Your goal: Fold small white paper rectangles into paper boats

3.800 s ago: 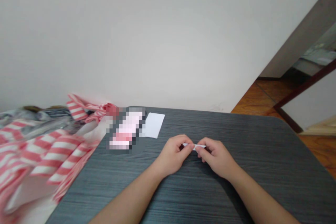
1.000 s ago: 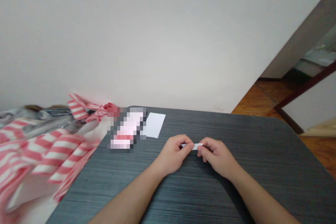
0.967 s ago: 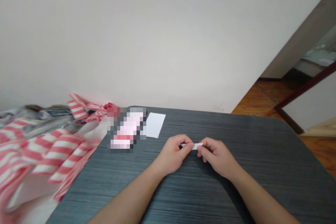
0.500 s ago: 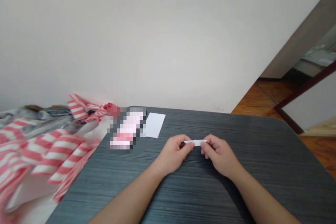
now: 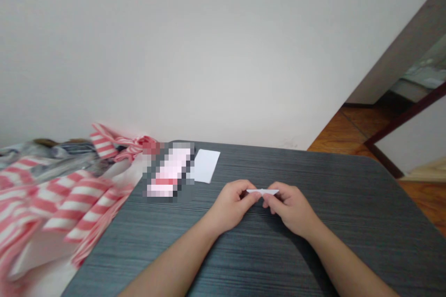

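A plain off-white wall (image 5: pixel 223 55) fills the upper view, with a wooden floor (image 5: pixel 337 130) at the upper right. Below it I have a dark grey wood-grain bench (image 5: pixel 351 195). Pink-and-white striped cloth (image 5: pixel 69 204) lies in loose folds past the bench's left edge. Near the far edge sits a pink-and-white item (image 5: pixel 170 171), too pixelated for me to read any brand or writing. Just beside it is a white paper rectangle (image 5: pixel 206 166), lying flat and unfolded. At the centre, my left grip (image 5: pixel 232 206) and right grip (image 5: pixel 291 211) are both closed in a pinch on opposite ends of a narrow white paper strip (image 5: pixel 262 191), its middle slightly peaked. As far as I can judge, that strip is already folded narrow, while the flat rectangle has not been worked on. No writing shows on either paper.
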### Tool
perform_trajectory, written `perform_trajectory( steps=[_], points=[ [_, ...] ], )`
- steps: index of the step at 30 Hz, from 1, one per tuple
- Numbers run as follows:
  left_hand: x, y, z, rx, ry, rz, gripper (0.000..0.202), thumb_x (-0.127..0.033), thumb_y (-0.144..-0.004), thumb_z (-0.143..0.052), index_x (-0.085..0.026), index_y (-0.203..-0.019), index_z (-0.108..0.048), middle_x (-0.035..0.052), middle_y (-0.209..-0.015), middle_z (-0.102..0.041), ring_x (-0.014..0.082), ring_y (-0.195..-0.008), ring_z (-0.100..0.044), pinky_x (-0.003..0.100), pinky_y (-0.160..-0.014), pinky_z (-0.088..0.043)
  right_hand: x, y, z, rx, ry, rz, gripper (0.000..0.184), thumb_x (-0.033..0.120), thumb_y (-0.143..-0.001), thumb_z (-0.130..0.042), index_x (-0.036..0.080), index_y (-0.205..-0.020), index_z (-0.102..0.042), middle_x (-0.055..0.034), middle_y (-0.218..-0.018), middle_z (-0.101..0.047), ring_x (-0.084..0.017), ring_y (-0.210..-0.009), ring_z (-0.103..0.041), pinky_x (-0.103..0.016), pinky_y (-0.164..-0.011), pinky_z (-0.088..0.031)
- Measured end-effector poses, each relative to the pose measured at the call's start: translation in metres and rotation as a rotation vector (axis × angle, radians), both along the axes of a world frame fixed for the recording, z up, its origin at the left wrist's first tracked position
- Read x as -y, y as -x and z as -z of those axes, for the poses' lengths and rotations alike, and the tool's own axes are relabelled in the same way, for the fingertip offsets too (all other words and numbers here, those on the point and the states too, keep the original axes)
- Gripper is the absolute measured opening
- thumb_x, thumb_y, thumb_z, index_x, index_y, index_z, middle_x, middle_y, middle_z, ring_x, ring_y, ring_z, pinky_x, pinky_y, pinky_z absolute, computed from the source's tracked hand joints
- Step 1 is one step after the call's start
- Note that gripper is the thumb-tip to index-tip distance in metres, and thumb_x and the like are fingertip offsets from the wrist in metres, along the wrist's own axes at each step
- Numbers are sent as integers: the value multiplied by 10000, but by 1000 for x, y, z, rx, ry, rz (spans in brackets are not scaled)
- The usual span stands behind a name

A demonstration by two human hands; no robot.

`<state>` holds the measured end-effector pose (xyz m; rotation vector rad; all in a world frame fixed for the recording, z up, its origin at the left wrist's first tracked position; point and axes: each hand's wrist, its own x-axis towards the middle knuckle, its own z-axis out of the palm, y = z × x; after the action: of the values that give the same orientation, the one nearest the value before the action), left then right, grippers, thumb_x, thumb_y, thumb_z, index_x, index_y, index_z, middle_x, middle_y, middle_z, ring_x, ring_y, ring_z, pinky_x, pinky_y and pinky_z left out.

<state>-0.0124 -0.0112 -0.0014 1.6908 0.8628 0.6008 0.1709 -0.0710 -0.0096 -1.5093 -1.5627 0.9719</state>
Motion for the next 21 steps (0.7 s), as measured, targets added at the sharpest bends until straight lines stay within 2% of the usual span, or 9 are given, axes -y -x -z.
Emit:
perform_trajectory(
  steps=[6, 13, 21],
  points=[
    [1, -1, 0, 61, 94, -47, 287, -400, -879, -537, -162, -728, -595, -44, -516, -492, 101, -481, -432, 209, -485, -319, 1, -2, -5, 11, -7, 22, 191, 246, -869, -568, 185, -704, -644, 29, -530, -589, -116, -484, -518, -219, -501, -377],
    [1, -1, 1, 95, 100, -93, 261, -362, -869, -547, -160, -709, -591, -51, -491, -479, 95, -470, -415, 206, -494, -324, 1, -4, -1, -35, -11, 62, 229, 296, -907, -530, 188, -741, -646, 27, -530, -573, -124, -491, -519, -233, -521, -396],
    [1, -3, 1, 99, 107, -99, 262, -358, -877, -545, -156, -720, -600, -49, -477, -487, 96, -459, -420, 209, -485, -326, 4, -8, -5, -9, -61, 119, 300, 336, -945, -494, 187, -737, -651, 16, -534, -570, -132, -509, -525, -242, -533, -402]
  ],
)
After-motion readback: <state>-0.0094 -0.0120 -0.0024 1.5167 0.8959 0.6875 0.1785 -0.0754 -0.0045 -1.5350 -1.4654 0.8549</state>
